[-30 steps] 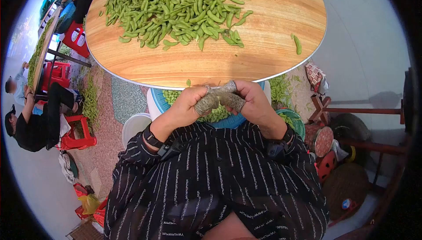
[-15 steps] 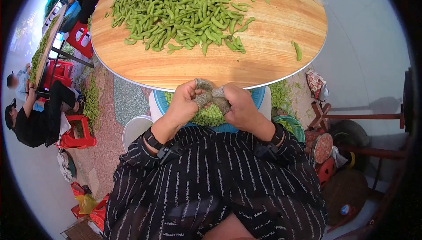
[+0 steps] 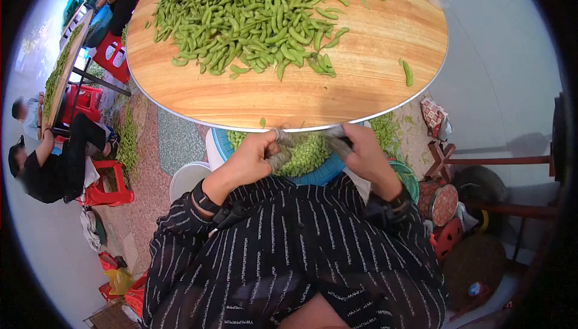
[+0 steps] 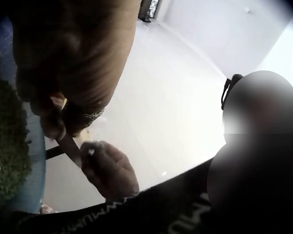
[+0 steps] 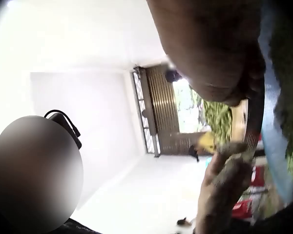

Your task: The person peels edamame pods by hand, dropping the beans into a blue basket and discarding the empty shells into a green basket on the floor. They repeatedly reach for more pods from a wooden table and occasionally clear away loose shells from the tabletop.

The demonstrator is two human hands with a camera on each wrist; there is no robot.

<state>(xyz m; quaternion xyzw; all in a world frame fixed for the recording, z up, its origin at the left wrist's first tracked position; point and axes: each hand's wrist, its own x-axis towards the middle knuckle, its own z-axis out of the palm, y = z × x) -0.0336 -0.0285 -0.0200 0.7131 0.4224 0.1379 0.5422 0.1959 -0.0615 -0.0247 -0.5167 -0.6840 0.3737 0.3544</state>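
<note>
— Where do we see the pods (image 3: 241,21)?

— Heaped on the table (image 3: 373,58), upper centre; beans (image 3: 306,153) lie in the basin (image 3: 319,177), centre.

— The hands?

— Left hand (image 3: 250,157) and right hand (image 3: 368,155), fingers bent, apart; any grip, we cannot tell.

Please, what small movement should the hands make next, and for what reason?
Probably the right hand should reach to the near edge of the pod heap and take one pod. Many pods lie on the table, shelled beans lie in the blue basin, and no pod shows clearly in that hand or the left hand, though blur could hide one.
</note>
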